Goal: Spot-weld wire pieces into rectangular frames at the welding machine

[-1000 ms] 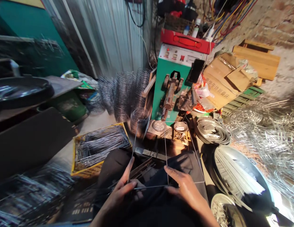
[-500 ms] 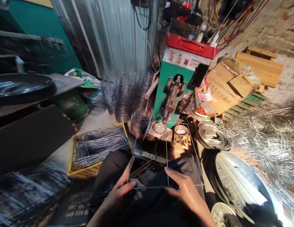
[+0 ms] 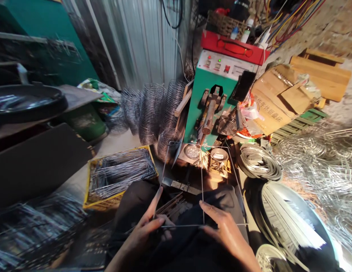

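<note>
I hold a thin rectangular wire frame (image 3: 202,185) over my lap, its far edge under the head of a green welding machine (image 3: 212,90). Sparks (image 3: 203,160) fly where the middle wire meets the far edge. My left hand (image 3: 147,228) pinches the near left corner, index finger stretched along the left wire. My right hand (image 3: 224,230) presses the near edge where the middle wire joins it, fingers closed on the wire.
A yellow crate of straight wires (image 3: 119,173) sits to my left. Wire coil springs (image 3: 153,109) stand behind it. Flat strip coils (image 3: 259,162) and a basin of strips (image 3: 286,215) lie to the right. Cardboard boxes (image 3: 278,98) lean by the brick wall.
The frame's far edge has gone under the welding head and sparks now fly there. Both hands keep their grip; the view has shifted slightly.
</note>
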`<state>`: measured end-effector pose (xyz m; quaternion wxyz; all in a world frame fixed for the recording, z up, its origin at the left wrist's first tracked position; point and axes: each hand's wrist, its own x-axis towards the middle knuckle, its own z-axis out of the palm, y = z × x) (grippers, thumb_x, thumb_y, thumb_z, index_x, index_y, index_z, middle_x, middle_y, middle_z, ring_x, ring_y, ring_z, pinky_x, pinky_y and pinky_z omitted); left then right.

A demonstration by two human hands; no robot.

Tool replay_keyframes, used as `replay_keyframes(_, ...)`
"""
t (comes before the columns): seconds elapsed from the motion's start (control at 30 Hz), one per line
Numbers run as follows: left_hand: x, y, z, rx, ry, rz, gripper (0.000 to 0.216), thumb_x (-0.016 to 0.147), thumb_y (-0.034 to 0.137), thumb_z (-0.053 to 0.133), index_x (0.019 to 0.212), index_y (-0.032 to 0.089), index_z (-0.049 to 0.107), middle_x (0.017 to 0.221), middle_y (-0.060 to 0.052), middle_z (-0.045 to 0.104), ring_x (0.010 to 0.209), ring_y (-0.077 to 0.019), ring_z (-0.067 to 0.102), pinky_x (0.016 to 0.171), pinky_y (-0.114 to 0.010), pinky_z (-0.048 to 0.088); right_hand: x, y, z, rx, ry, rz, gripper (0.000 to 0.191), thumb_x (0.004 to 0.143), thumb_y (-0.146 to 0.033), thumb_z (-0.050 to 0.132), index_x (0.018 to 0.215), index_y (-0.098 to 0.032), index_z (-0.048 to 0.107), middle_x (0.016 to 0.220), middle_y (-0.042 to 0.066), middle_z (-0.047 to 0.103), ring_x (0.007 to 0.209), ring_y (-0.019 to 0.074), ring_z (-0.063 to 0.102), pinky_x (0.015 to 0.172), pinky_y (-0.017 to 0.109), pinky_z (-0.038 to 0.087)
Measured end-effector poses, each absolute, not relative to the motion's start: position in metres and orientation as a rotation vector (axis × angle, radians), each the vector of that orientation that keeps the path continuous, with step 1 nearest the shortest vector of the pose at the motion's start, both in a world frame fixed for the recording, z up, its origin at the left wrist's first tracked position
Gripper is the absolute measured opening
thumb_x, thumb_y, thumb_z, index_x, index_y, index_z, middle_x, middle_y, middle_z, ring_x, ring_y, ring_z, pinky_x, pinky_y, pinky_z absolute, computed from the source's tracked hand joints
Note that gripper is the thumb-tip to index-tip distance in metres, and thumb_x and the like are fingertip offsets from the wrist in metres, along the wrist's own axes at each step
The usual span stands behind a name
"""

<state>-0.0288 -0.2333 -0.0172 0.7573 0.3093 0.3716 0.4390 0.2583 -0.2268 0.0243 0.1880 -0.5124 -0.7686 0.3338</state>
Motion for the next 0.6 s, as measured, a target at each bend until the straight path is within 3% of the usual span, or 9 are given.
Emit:
replay_keyframes(0.3, -0.027, -0.222, -0.028, 0.690, 0.736, 0.985, 0.103, 0.090, 0.024, 0.062, 0.157, 0.025, -0.017, 0.081, -0.010, 0.074, 0.064, -0.0227, 0.070, 0.054, -0.026, 0.051, 0.257, -0.222, 0.006, -1.396, -2.120, 0.738, 0.058, 0.089, -0.035, 0.071, 0.144, -0.032, 0.053, 0.139, 0.005, 0.061, 0.125, 0.0254, 0.061, 0.108, 0.041, 0.048)
replay_keyframes(0.47, -0.022, -0.149, -0.026, 0.643, 0.647, 1.062, 0.095, 0.085, 0.013, 0.066, 0.160, 0.025, 0.010, 0.081, -0.007, 0.076, 0.069, -0.0214, 0.073, 0.064, -0.029, 0.057, 0.257, -0.150, 0.008, -1.448, -2.119, 0.470, 0.067, 0.081, -0.049, 0.075, 0.141, -0.025, 0.057, 0.124, 0.011, 0.070, 0.109, 0.0295, 0.069, 0.097, 0.042, 0.054)
replay_keyframes(0.6, -0.018, -0.073, -0.021, 0.659, 0.600, 1.093, 0.091, 0.080, 0.007, 0.065, 0.159, 0.016, 0.020, 0.078, -0.011, 0.076, 0.062, -0.0218, 0.073, 0.054, -0.026, 0.058, 0.265, -0.062, 0.025, -1.458, -2.071, 0.500, 0.068, 0.071, -0.055, 0.081, 0.128, -0.021, 0.066, 0.102, 0.009, 0.075, 0.096, 0.0278, 0.070, 0.089, 0.040, 0.054)
